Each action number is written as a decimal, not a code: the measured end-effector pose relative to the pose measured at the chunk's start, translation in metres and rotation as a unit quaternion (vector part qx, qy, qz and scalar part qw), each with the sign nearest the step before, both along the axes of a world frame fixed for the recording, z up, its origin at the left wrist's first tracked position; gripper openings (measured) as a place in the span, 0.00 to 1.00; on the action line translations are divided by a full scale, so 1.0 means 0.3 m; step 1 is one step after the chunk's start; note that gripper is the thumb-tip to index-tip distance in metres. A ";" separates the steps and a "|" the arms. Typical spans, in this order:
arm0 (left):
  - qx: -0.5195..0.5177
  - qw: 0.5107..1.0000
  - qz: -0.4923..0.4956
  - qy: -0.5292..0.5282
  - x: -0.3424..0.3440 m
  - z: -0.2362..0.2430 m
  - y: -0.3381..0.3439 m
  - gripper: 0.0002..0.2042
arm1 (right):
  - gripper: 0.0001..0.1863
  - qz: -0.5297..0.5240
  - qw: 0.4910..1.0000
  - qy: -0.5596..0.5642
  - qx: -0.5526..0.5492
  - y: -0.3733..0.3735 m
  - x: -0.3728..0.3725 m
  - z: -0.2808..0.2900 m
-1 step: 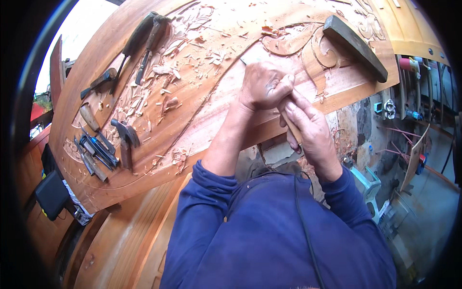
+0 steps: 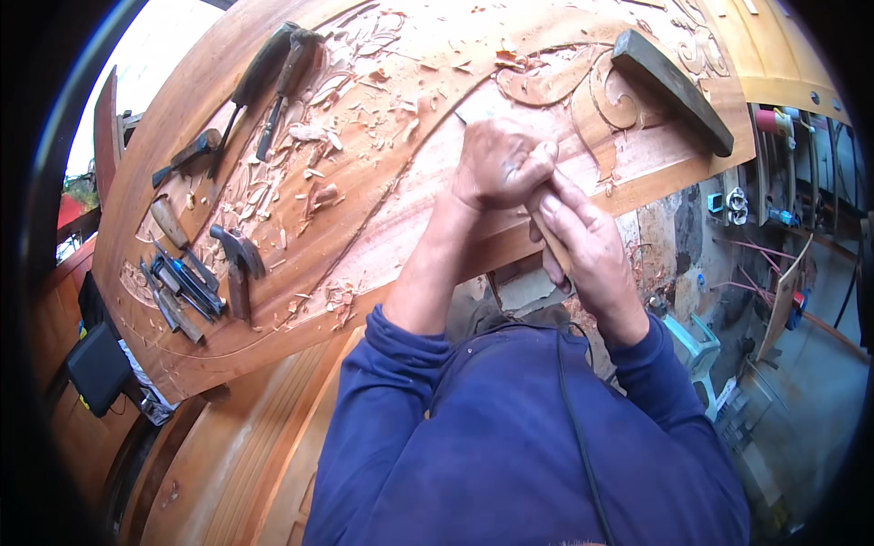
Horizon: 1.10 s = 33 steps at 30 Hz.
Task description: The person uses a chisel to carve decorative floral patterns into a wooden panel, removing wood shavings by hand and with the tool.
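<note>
Both my hands are on a wood-carving chisel (image 2: 557, 244) with a wooden handle, held slanting over a large carved wooden panel (image 2: 205, 359). My left hand (image 2: 499, 166) is closed around its front part, hiding most of the blade. A bit of the metal tip shows just beyond the knuckles, close to a carved line on the panel. Farther back, my right hand (image 2: 587, 241) grips the handle, its thumb lying along the wood. The handle's end points down toward my body, past the panel's near edge. Scrolled relief carving (image 2: 605, 96) lies ahead of my hands.
A dark wooden block (image 2: 672, 91) rests on the panel's right side. Leftward lie a hammer (image 2: 238, 264), several chisels (image 2: 187, 287), a wooden-handled tool (image 2: 169, 221) and long dark tools (image 2: 264, 68), among scattered wood shavings (image 2: 314, 196). A pale green plastic stool (image 2: 696, 350) stands below at right.
Hardly anything differs. Both hands keep their grip on the chisel in nearly the same place, and a few shavings left of the blade lie slightly differently.
</note>
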<state>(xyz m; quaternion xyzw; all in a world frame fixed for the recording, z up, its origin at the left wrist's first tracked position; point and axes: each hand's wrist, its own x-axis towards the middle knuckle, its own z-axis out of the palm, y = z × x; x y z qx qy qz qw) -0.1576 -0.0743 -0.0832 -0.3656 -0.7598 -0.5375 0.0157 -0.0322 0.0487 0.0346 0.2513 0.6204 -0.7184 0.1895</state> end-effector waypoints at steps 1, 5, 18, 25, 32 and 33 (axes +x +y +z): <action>0.005 1.000 0.000 -0.016 0.008 -0.004 -0.002 0.17 | 0.29 0.006 1.000 -0.021 0.004 -0.006 0.001 0.025; 0.022 0.998 -0.020 -0.055 0.017 -0.002 0.008 0.15 | 0.29 -0.014 0.999 -0.046 0.003 -0.009 0.001 0.041; 0.123 0.990 0.049 0.044 -0.010 0.038 0.064 0.11 | 0.26 0.140 0.945 0.220 0.198 0.136 -0.038 -0.100; -0.047 0.998 -0.040 0.015 0.073 0.015 0.062 0.15 | 0.28 -0.033 0.999 0.022 -0.030 0.066 0.121 -0.075; -0.019 0.997 -0.044 -0.061 -0.018 0.011 0.052 0.18 | 0.29 -0.035 0.999 -0.006 -0.028 0.030 -0.007 0.005; -0.017 0.998 -0.042 -0.041 -0.048 0.019 0.054 0.18 | 0.29 -0.029 0.999 -0.004 -0.014 0.043 -0.025 -0.003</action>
